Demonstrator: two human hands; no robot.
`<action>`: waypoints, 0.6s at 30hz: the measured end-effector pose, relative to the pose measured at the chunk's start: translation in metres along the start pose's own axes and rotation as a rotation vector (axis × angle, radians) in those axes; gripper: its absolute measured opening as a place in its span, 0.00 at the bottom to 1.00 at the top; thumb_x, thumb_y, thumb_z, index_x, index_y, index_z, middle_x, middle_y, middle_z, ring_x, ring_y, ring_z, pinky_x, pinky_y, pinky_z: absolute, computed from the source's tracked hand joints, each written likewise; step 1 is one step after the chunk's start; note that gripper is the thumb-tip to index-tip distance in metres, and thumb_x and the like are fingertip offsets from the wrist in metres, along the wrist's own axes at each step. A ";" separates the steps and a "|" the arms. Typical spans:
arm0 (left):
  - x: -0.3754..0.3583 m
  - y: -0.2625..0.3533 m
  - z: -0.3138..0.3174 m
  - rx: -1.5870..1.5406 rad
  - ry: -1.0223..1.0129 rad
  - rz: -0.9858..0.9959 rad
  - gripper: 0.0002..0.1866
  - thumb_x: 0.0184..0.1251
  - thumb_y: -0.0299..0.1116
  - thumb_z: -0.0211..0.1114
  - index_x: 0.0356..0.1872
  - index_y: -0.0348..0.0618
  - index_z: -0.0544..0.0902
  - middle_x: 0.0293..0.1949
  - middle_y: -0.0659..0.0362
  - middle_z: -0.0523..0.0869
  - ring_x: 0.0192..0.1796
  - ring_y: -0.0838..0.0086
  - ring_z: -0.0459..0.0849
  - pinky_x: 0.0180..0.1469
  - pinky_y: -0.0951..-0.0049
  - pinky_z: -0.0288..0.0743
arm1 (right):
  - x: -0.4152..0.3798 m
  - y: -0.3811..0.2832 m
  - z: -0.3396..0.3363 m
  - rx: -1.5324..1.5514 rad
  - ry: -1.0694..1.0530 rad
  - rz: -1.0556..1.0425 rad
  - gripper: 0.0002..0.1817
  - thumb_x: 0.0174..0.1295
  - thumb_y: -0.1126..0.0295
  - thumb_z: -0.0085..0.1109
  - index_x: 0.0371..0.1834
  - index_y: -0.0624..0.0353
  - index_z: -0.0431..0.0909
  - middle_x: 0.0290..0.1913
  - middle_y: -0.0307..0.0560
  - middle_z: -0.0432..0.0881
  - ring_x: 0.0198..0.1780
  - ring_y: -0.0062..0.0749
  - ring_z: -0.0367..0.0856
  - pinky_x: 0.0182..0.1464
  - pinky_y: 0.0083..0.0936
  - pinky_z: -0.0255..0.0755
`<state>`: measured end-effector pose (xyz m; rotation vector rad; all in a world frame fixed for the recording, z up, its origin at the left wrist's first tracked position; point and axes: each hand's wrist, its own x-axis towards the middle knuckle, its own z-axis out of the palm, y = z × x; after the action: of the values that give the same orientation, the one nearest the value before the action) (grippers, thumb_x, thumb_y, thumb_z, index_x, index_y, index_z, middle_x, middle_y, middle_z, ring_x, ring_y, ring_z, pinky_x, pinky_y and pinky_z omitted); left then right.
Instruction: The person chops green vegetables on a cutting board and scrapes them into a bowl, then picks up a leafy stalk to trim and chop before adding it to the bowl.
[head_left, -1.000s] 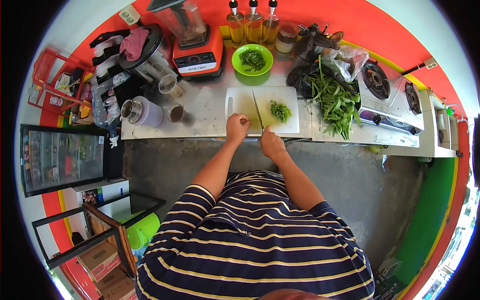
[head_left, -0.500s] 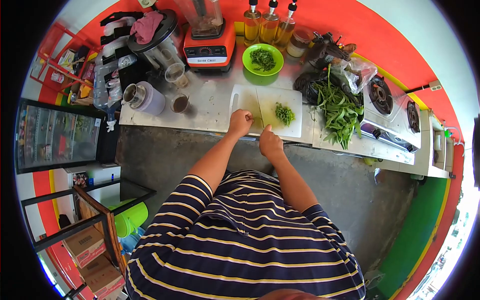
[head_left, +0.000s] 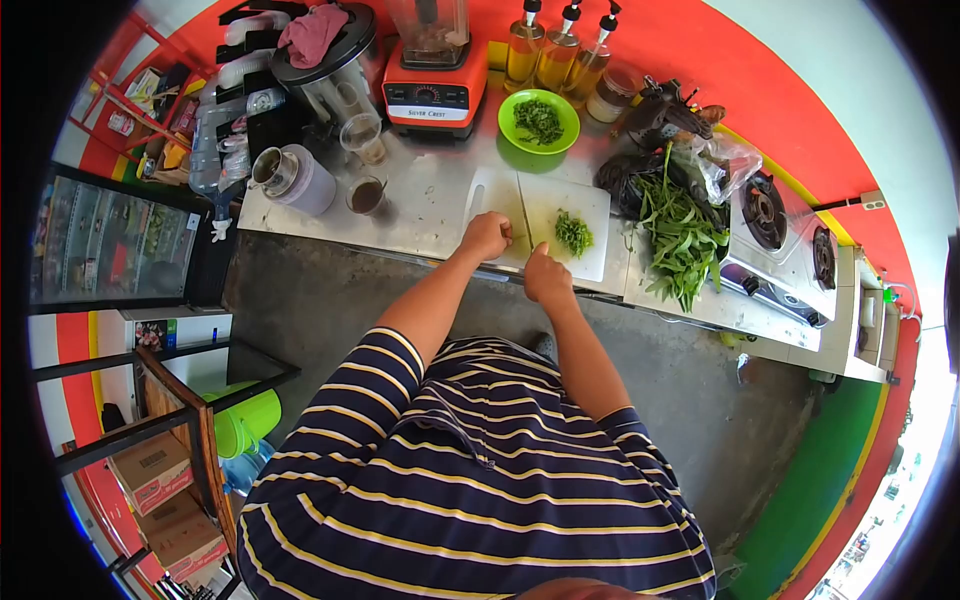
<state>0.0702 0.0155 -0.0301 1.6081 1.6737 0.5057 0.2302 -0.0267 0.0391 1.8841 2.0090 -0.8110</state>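
Observation:
A white cutting board (head_left: pixel 590 203) lies at the counter's front edge. My right hand (head_left: pixel 548 275) is closed around the handle of a knife (head_left: pixel 523 208), whose thin blade points away from me across the board. Just left of the blade, my left hand (head_left: pixel 487 237) is closed with its fingers bent over the board. A little green shows near its fingertips, but what they pinch is too small to make out. To the right of the knife sits a small pile of chopped greens (head_left: pixel 573 233).
Behind the board stands a green bowl (head_left: pixel 508 135) of chopped leaves. Long leafy greens (head_left: pixel 682 240) lie to the right, beside a gas stove (head_left: pixel 790 240). A cup of dark liquid (head_left: pixel 366 196), a blender (head_left: pixel 432 95) and oil bottles (head_left: pixel 555 65) are also on the counter.
The view has shifted slightly, so the counter's things appear a little lower and to the right. Both hands keep their closed grips, and the knife stays between them on the board.

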 end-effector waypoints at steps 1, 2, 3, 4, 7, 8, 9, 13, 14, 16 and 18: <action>0.002 0.001 -0.002 0.003 -0.013 -0.014 0.06 0.53 0.27 0.77 0.31 0.43 0.88 0.34 0.51 0.91 0.41 0.58 0.90 0.46 0.60 0.82 | 0.001 0.000 -0.007 -0.010 -0.024 -0.007 0.20 0.66 0.72 0.57 0.58 0.68 0.64 0.51 0.71 0.86 0.56 0.60 0.87 0.60 0.46 0.79; 0.002 0.002 -0.002 0.006 -0.016 -0.013 0.06 0.53 0.27 0.77 0.31 0.43 0.88 0.34 0.51 0.91 0.41 0.58 0.90 0.46 0.60 0.82 | 0.001 0.000 -0.010 0.002 -0.034 0.003 0.18 0.67 0.73 0.56 0.56 0.67 0.65 0.51 0.72 0.85 0.56 0.60 0.86 0.60 0.46 0.79; 0.000 0.003 -0.002 0.011 0.001 -0.003 0.06 0.53 0.27 0.77 0.31 0.42 0.88 0.34 0.51 0.91 0.41 0.58 0.90 0.46 0.60 0.83 | -0.001 0.000 -0.006 0.003 -0.036 0.003 0.18 0.67 0.73 0.56 0.56 0.67 0.65 0.51 0.72 0.85 0.56 0.60 0.86 0.60 0.46 0.79; -0.001 0.003 -0.003 0.013 0.020 0.004 0.07 0.53 0.27 0.77 0.32 0.42 0.88 0.34 0.52 0.91 0.41 0.58 0.90 0.46 0.60 0.83 | -0.004 0.001 0.000 0.017 -0.013 0.003 0.18 0.67 0.72 0.55 0.56 0.67 0.65 0.51 0.72 0.85 0.56 0.61 0.86 0.60 0.46 0.79; -0.001 0.005 -0.004 0.010 -0.016 -0.028 0.07 0.53 0.27 0.77 0.33 0.42 0.88 0.35 0.52 0.91 0.42 0.58 0.90 0.47 0.60 0.83 | -0.004 0.001 0.014 0.022 0.031 0.007 0.17 0.67 0.73 0.55 0.56 0.67 0.66 0.51 0.73 0.85 0.56 0.62 0.86 0.60 0.47 0.79; -0.001 0.006 -0.005 0.006 -0.016 -0.031 0.07 0.53 0.27 0.77 0.33 0.42 0.88 0.35 0.52 0.91 0.42 0.58 0.90 0.47 0.60 0.83 | -0.003 0.002 0.018 0.019 0.058 0.011 0.17 0.67 0.73 0.54 0.55 0.67 0.66 0.51 0.73 0.85 0.56 0.63 0.86 0.60 0.47 0.79; 0.001 0.006 -0.006 -0.010 -0.027 -0.050 0.07 0.53 0.27 0.77 0.33 0.42 0.88 0.36 0.52 0.91 0.43 0.58 0.90 0.48 0.60 0.82 | -0.001 0.003 0.014 0.015 0.056 0.010 0.17 0.67 0.73 0.54 0.55 0.67 0.66 0.51 0.73 0.85 0.56 0.63 0.86 0.60 0.47 0.79; -0.001 0.003 -0.003 -0.003 -0.008 -0.023 0.07 0.53 0.27 0.77 0.33 0.43 0.88 0.37 0.52 0.91 0.44 0.58 0.90 0.48 0.60 0.82 | 0.002 0.004 -0.008 0.009 -0.031 -0.015 0.19 0.67 0.73 0.55 0.58 0.68 0.64 0.52 0.74 0.85 0.57 0.63 0.86 0.60 0.48 0.79; 0.000 0.003 -0.003 -0.002 -0.005 -0.022 0.07 0.53 0.27 0.77 0.33 0.43 0.88 0.37 0.52 0.91 0.44 0.58 0.90 0.48 0.60 0.82 | -0.004 0.002 -0.005 0.005 -0.024 -0.011 0.20 0.67 0.73 0.56 0.58 0.68 0.64 0.51 0.73 0.85 0.56 0.63 0.86 0.59 0.47 0.79; -0.001 0.000 0.001 0.005 0.012 -0.031 0.07 0.54 0.27 0.76 0.34 0.43 0.88 0.37 0.52 0.91 0.44 0.57 0.90 0.48 0.59 0.82 | -0.005 -0.001 0.005 -0.003 -0.022 -0.005 0.20 0.67 0.73 0.56 0.58 0.69 0.64 0.51 0.73 0.85 0.56 0.63 0.86 0.59 0.47 0.80; 0.001 -0.002 0.002 -0.009 -0.005 -0.055 0.07 0.54 0.27 0.76 0.34 0.44 0.88 0.37 0.52 0.91 0.44 0.57 0.90 0.48 0.59 0.82 | -0.003 -0.004 0.014 0.011 0.031 -0.002 0.20 0.66 0.73 0.56 0.58 0.69 0.64 0.51 0.73 0.85 0.56 0.63 0.86 0.59 0.47 0.80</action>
<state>0.0709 0.0156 -0.0330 1.5510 1.7047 0.4806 0.2241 -0.0375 0.0300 1.9123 2.0290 -0.8004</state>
